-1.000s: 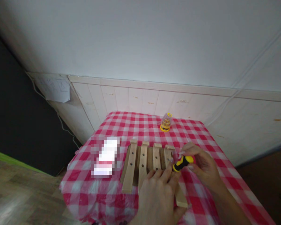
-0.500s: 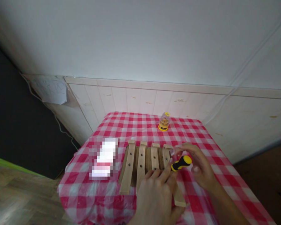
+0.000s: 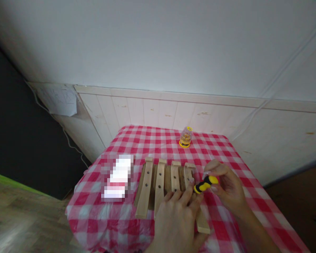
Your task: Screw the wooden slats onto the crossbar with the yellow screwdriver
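My right hand (image 3: 228, 186) pinches a yellow-and-black screwdriver handle (image 3: 205, 184) between thumb and fingertips. Its narrow end points left at the rightmost slat (image 3: 189, 175) of a pale wooden slatted frame (image 3: 160, 186), and any shaft is hidden. My left hand (image 3: 176, 221) lies over the near part of the frame, its fingers gripping the slats close to the screwdriver. Several slats run side by side across darker wooden crosspieces, with small screw holes along them.
A red-and-white checked tablecloth (image 3: 94, 211) covers the table. On it stand a small clear yellow-based bit container (image 3: 185, 137) at the back and a pixelated white-and-red object (image 3: 117, 177) left of the frame. White wall panelling (image 3: 158, 112) rises behind the table.
The screwdriver handle has shifted slightly right in my right hand's fingers. The view has moved a little, while my left hand stays on the frame.
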`<state>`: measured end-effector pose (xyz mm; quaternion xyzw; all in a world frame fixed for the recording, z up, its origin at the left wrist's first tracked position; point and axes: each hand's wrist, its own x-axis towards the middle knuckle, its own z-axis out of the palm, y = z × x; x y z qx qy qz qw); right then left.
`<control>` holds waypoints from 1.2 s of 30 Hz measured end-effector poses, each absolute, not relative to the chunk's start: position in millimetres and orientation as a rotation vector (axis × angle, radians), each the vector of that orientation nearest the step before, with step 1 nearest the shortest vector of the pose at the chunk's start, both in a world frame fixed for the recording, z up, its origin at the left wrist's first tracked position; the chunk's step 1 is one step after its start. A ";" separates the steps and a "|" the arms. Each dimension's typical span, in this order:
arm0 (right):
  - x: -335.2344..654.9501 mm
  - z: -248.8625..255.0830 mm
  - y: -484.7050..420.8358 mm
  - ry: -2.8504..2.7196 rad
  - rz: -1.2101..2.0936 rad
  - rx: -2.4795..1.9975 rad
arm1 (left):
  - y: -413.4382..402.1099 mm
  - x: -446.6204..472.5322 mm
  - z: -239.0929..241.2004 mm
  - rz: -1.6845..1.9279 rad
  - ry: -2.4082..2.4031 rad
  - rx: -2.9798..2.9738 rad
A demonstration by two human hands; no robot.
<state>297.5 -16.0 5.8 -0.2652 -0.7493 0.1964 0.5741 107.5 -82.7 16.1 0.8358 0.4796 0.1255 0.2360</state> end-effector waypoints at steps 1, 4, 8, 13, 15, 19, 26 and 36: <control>296.9 5.4 -16.0 -1.751 0.453 -0.620 | -82.5 107.9 17.6 0.321 1.316 2.287; 295.0 6.8 -16.6 -1.733 0.436 -0.619 | -82.6 108.9 21.6 0.270 1.325 2.261; 293.5 9.7 -19.8 -1.760 0.495 -0.598 | -83.9 108.9 22.6 0.267 1.316 2.257; 299.6 14.1 -23.3 -1.774 0.537 -0.574 | -85.3 108.5 20.4 0.279 1.325 2.267; 302.9 18.7 -22.7 -1.812 0.471 -0.572 | -85.5 108.6 19.8 0.294 1.325 2.268; 303.2 26.5 -19.5 -1.974 0.321 -0.562 | -85.6 108.5 19.5 0.301 1.329 2.262; 290.2 10.1 -18.3 -1.802 0.430 -0.603 | -84.5 107.9 21.6 0.293 1.327 2.264; 286.1 5.5 -23.5 -1.811 0.500 -0.619 | -84.3 108.8 18.5 0.332 1.334 2.301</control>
